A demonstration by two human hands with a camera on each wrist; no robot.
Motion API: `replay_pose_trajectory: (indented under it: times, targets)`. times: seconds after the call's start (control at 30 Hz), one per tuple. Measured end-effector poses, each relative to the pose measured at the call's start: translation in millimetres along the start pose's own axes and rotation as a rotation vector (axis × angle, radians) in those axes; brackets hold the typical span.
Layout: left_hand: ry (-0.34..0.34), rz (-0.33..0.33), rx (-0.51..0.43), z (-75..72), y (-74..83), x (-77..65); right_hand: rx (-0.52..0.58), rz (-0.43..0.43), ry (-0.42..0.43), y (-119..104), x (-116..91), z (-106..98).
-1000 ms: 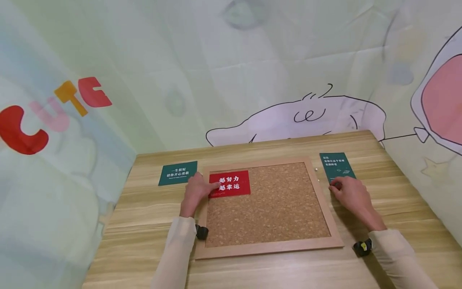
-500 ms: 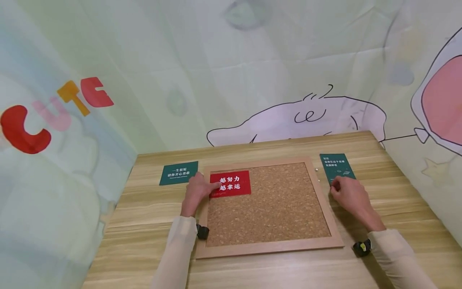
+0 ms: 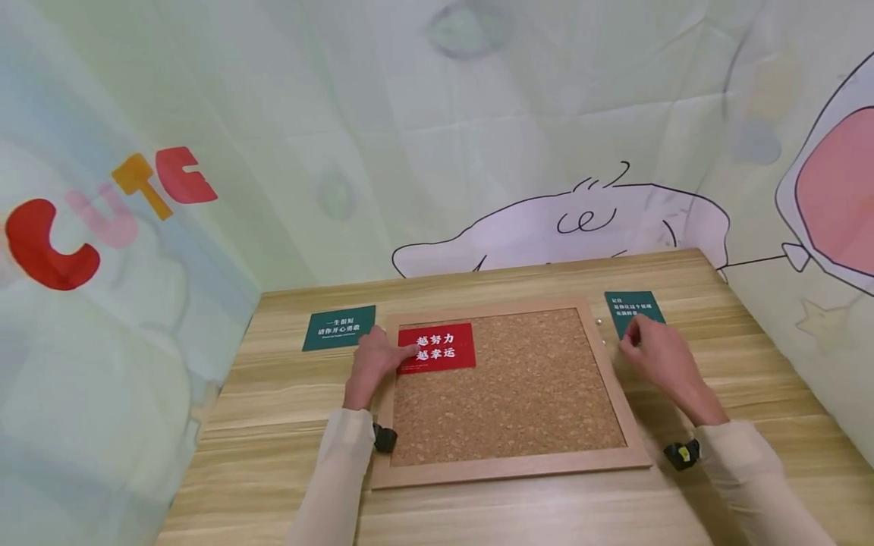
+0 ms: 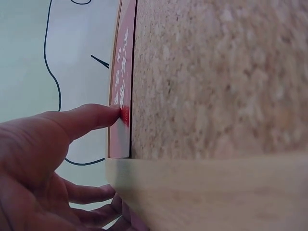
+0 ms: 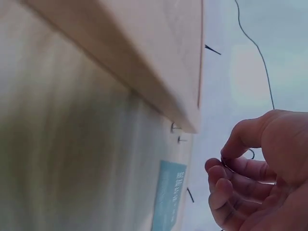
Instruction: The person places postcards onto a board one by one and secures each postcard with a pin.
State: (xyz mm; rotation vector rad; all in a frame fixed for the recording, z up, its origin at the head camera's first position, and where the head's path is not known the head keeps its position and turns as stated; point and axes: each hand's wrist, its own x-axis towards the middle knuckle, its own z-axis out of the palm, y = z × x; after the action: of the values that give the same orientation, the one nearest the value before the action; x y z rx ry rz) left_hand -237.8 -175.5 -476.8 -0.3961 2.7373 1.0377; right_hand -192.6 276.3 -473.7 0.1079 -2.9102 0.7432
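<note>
In the head view, a corkboard [image 3: 519, 409] in a wooden frame lies on the table. A red card [image 3: 447, 345] with white lettering lies in its upper left corner. My left hand [image 3: 372, 364] presses that card with the thumb; its other fingers lie at the frame's outer left side, as the left wrist view shows. My right hand [image 3: 658, 356] is raised beside the board's right edge, over a green card [image 3: 621, 303]. Thumb and forefinger pinch a tiny dark thumbtack [image 5: 224, 162], mostly hidden by the fingertips.
Two loose thumbtacks [image 5: 175, 127] stand on the table by the frame's upper right corner. Another green card [image 3: 331, 330] lies left of the board, partly behind my left hand. A printed cloth backdrop [image 3: 341, 152] rises behind the wooden table [image 3: 259, 425].
My right hand has lifted off the table beside the green card and moved slightly up and left, fingertips pinched together. The left hand, red card and board have stayed in place.
</note>
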Motion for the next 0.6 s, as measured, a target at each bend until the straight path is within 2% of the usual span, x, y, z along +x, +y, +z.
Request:
replay_pose_trajectory:
  times: [0.3,0.6]
  targets:
    - [0.001,-0.014,0.004,-0.7,2.2,-1.1,-0.004,-0.110,0.051,-21,18,-6]
    - [0.007,-0.019,-0.001,0.3,3.4,-1.1,0.024,-0.192,-0.001,-56,38,-10]
